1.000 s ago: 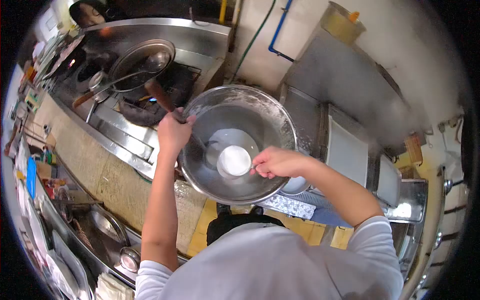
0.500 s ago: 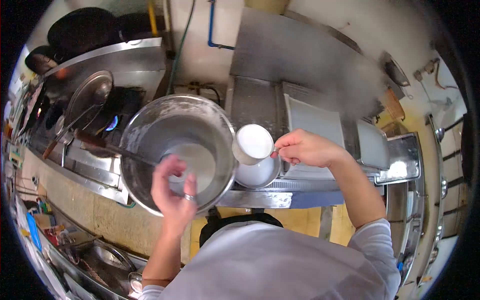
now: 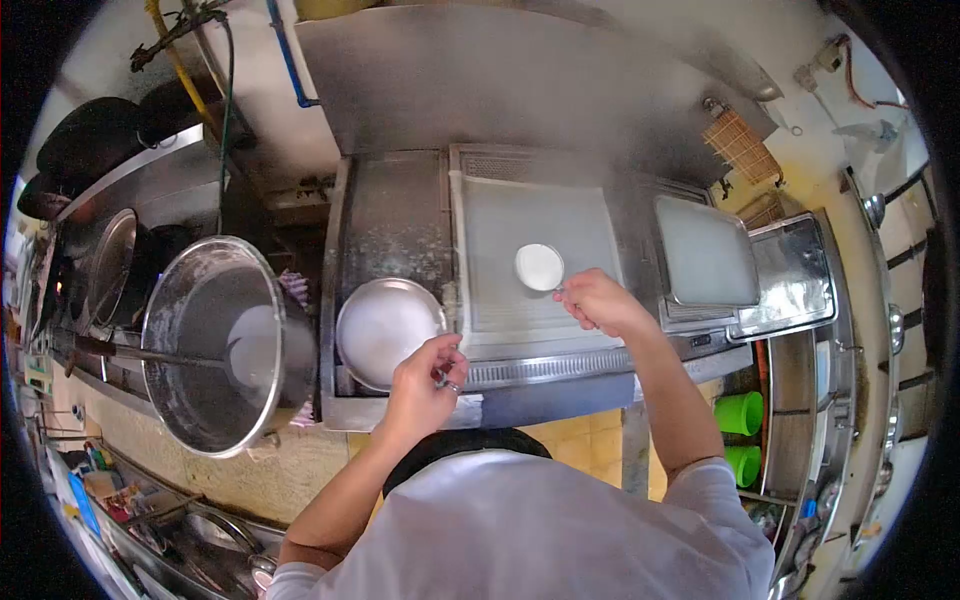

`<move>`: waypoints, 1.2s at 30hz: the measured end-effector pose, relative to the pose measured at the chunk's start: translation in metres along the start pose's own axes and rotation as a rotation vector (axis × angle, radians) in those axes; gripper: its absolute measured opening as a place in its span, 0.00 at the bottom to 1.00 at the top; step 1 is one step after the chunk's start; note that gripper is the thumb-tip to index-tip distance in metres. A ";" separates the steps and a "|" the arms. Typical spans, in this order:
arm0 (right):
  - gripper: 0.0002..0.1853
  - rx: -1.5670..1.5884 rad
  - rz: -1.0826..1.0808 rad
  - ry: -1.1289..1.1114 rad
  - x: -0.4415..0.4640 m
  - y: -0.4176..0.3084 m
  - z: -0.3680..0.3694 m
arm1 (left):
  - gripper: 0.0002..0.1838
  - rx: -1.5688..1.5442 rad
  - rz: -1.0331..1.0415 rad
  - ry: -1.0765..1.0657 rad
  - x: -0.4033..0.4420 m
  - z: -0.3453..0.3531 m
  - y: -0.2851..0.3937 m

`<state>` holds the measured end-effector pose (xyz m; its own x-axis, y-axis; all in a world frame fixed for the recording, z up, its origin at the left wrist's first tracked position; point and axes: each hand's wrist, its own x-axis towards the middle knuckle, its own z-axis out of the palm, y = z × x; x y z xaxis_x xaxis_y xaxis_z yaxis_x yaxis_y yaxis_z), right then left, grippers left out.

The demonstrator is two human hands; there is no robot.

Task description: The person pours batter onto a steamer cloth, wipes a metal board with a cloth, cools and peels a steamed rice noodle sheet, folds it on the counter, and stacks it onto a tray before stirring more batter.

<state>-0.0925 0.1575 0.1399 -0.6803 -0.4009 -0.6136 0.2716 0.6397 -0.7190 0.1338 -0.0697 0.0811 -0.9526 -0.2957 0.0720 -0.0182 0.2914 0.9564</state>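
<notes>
My right hand (image 3: 605,305) grips the short handle of a small metal cup (image 3: 541,268) filled with white liquid. The cup is above a flat white cloth-like sheet (image 3: 500,300) on the steel steamer top. Close to the right rim of a round metal bowl (image 3: 390,325) with whitish contents is my left hand (image 3: 427,385), its fingers loosely curled and apart, wearing a ring, with nothing visible in it. A large metal pot (image 3: 215,400) stands farther left, holding pale liquid and a long-handled tool (image 3: 150,352).
Right of the sheet sits a tray (image 3: 705,250) with a white surface, beside a shiny metal tray (image 3: 790,275). Steam rises over the back panel (image 3: 480,80). Woks (image 3: 90,140) stand at the far left. Green containers (image 3: 740,412) are below at right.
The view has swung right. My right hand has carried the filled cup from beside the big pot to above the sheet. My left hand has left the pot's opening for the bowl's edge.
</notes>
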 end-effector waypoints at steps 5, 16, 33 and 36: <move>0.06 0.209 -0.020 0.132 0.072 0.085 -0.043 | 0.20 -0.027 -0.156 -0.027 -0.001 0.046 -0.011; 0.09 0.201 -0.044 0.310 0.151 0.162 -0.069 | 0.19 0.003 -0.216 -0.007 -0.005 0.061 -0.019; 0.06 0.122 -0.085 0.426 0.120 0.182 -0.041 | 0.20 -0.074 -0.130 -0.027 -0.011 0.017 -0.049; 0.05 -0.214 -0.255 0.460 0.147 0.225 -0.061 | 0.19 -0.067 -0.115 -0.022 -0.013 0.012 -0.055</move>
<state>-0.1733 0.2822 -0.0920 -0.9459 -0.2637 -0.1891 -0.0518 0.6980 -0.7142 0.1439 -0.0712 0.0243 -0.9518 -0.3034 -0.0442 -0.1074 0.1948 0.9749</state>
